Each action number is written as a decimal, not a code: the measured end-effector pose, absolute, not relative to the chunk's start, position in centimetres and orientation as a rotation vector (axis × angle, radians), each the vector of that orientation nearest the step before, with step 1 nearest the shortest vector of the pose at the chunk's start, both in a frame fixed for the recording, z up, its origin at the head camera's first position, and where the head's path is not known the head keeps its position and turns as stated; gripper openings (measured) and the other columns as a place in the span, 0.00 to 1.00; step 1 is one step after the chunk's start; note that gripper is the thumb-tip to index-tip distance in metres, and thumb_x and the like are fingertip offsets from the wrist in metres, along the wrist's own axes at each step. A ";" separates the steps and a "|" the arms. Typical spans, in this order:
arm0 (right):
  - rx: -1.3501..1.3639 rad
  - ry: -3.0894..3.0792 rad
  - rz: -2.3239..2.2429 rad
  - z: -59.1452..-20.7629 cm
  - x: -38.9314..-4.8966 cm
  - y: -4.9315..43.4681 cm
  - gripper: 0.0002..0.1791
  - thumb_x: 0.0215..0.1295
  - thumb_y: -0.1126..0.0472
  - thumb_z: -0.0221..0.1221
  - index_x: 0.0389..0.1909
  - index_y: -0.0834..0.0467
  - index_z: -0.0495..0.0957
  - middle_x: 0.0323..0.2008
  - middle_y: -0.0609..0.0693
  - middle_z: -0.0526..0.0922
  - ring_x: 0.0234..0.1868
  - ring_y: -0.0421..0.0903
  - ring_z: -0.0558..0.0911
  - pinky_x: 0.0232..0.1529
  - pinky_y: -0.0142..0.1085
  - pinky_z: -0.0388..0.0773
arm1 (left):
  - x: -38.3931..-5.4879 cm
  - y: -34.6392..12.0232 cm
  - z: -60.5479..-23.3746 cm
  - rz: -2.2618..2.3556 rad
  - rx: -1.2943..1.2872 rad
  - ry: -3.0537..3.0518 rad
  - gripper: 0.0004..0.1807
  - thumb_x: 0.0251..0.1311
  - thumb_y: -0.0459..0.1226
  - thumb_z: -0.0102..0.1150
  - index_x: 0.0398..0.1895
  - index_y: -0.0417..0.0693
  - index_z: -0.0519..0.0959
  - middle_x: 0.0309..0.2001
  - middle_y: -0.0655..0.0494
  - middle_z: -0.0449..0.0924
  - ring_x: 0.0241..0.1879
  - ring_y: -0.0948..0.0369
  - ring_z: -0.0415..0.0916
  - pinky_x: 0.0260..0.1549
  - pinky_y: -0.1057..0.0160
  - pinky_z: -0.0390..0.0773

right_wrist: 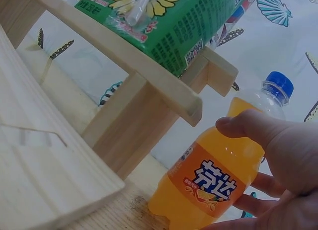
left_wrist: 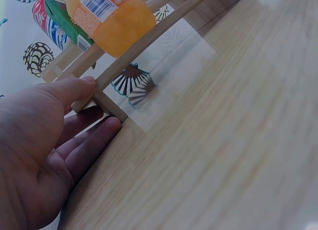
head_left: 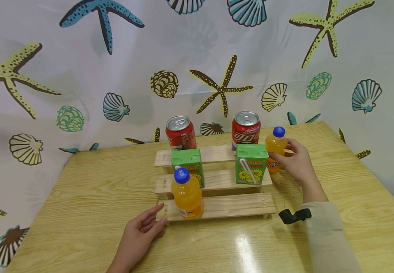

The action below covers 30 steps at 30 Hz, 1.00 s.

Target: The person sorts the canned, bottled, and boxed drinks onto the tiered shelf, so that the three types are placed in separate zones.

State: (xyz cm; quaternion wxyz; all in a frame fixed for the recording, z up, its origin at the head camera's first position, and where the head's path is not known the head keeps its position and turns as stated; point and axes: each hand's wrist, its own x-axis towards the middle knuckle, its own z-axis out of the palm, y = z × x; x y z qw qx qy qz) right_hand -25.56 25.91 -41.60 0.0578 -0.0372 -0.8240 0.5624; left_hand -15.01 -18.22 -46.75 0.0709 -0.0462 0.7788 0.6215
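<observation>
My right hand (head_left: 296, 161) grips an orange soda bottle (right_wrist: 208, 178) with a blue cap, its thumb across the front and its fingers behind. The bottle stands beside the right end of a three-step wooden rack (head_left: 231, 204). At the rack's lower left end, my left hand (left_wrist: 44, 140) holds the bottom step, thumb against the plank and fingers by its leg. Another orange soda bottle (head_left: 187, 195) stands on the bottom step near that hand. On the middle step are a left green drink carton (head_left: 195, 161) and a right green drink carton (head_left: 251, 165), each with a straw.
Two red cola cans, a left can (head_left: 181, 136) and a right can (head_left: 246, 131), stand on the top step. Around the rack lies a light wooden table (head_left: 98, 197). Behind it hangs a white cloth (head_left: 128, 72) printed with shells and starfish.
</observation>
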 end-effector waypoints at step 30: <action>0.117 -2.613 1.713 -40.0 -24.6 28.4 0.34 0.67 0.58 0.66 0.70 0.59 0.65 0.65 0.67 0.69 0.60 0.68 0.77 0.41 0.45 0.90 | -15.0 -18.4 -46.8 1.879 -0.127 2.328 0.26 0.63 0.36 0.67 0.65 0.52 0.76 0.52 0.44 0.85 0.43 0.59 0.87 0.40 0.62 0.89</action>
